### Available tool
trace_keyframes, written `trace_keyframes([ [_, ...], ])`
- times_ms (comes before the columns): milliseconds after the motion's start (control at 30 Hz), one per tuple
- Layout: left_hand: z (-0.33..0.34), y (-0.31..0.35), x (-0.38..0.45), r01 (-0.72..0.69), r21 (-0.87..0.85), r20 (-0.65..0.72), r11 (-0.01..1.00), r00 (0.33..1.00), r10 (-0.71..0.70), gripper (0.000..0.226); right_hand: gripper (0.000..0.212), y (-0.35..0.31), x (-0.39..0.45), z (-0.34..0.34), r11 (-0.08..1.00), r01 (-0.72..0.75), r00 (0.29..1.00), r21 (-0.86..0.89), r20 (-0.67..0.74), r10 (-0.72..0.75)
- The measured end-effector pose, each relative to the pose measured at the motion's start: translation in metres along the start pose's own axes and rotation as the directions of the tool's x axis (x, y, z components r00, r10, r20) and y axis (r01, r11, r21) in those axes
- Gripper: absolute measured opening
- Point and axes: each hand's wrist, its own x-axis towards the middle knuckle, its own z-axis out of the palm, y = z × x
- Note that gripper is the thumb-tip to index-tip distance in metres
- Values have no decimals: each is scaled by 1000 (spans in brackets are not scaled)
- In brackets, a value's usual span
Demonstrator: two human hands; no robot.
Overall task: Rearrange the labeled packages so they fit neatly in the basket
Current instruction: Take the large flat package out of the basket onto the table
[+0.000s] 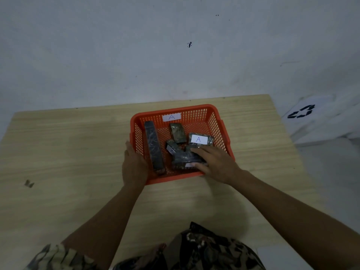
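An orange mesh basket (210,111) with a white "A" label on its far wall sits on the wooden table. Inside lie several dark wrapped packages: a long one (153,147) standing along the left wall, a small one (177,132) near the middle, one with a white "A" label (199,139) at the right, and a dark one (184,157) at the front. My left hand (134,164) grips the basket's left front rim. My right hand (214,162) reaches over the front rim and grips the front dark package.
The wooden table (68,152) runs up to a pale wall at the back. A white bag with a black recycling mark (303,112) sits off the table's right edge. A small dark scrap (29,184) lies at the far left. Patterned clothing shows at the bottom.
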Motion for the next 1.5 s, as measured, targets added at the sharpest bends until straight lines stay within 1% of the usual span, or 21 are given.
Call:
trace_keyframes([
  [33, 1, -2, 0, 7, -27, -15, 1000, 1000, -7, 58, 51, 2, 0, -3, 998, -34, 999, 51, -17, 35],
  [100, 2, -6, 0, 31, -73, -35, 997, 999, -34, 40, 48, 8, 1, -10, 974, -144, 984, 175, -78, 159],
  [167, 5, -8, 1, 42, -63, -56, 997, 997, -46, 28, 44, 13, 4, -20, 908, -261, 930, 329, -166, 327],
  [233, 6, -10, 1, 42, -38, -67, 998, 997, -44, 25, 37, 21, 9, -29, 819, -330, 836, 470, -259, 485],
  [300, 5, -8, 2, 49, -20, -60, 999, 997, -50, 25, 30, 32, 11, -38, 742, -369, 730, 559, -320, 604],
  [367, 4, -8, 2, 54, -3, -60, 999, 997, -54, 26, 28, 44, 10, -42, 662, -407, 622, 629, -340, 705],
  [467, 2, -8, 0, 30, 4, -61, 1000, 998, -30, 26, 32, 61, 4, -42, 561, -461, 444, 687, -369, 816],
  [567, 0, -9, 1, 32, 0, -47, 999, 998, -32, 27, 36, 78, -6, -36, 438, -512, 269, 739, -346, 899],
  [667, -1, -9, 1, 31, -10, -31, 999, 999, -31, 26, 40, 96, -21, -24, 325, -553, 146, 767, -295, 944],
  [800, 0, -11, 2, 34, -10, -20, 999, 999, -34, 27, 46, 108, -47, -5, 206, -615, 34, 761, -236, 971],
  [833, -1, -11, 2, 35, -10, -17, 999, 999, -35, 27, 47, 109, -53, -1, 190, -636, 22, 748, -229, 973],
  [933, -3, -11, 1, 23, 0, -13, 1000, 1000, -23, 28, 47, 110, -64, 7, 173, -684, 37, 708, -203, 978],
  [1100, -3, -10, 1, 35, 20, -3, 999, 999, -35, 30, 51, 111, -71, 14, 102, -635, 26, 766, -111, 993],
  [1167, -3, -10, 1, 39, 22, -5, 999, 999, -39, 30, 50, 112, -73, 17, 96, -637, 26, 765, -103, 994],
  [1267, -4, -11, 0, 29, 21, -11, 999, 1000, -29, 30, 51, 115, -75, 18, 81, -683, 9, 726, -103, 995],
  [1300, -4, -11, -1, 25, 20, -11, 999, 1000, -25, 30, 52, 115, -77, 19, 84, -712, 19, 697, -101, 995],
  [1333, -5, -11, -1, 24, 20, -9, 1000, 1000, -24, 30, 52, 115, -78, 21, 102, -740, 51, 665, -96, 994],
  [1433, -4, -10, -1, 24, 22, -11, 999, 1000, -23, 30, 53, 111, -80, 26, 196, -787, 185, 586, -79, 980],
  [1500, -4, -10, -2, 29, 22, -8, 999, 1000, -29, 30, 59, 105, -78, 30, 272, -806, 269, 526, -84, 959],
])
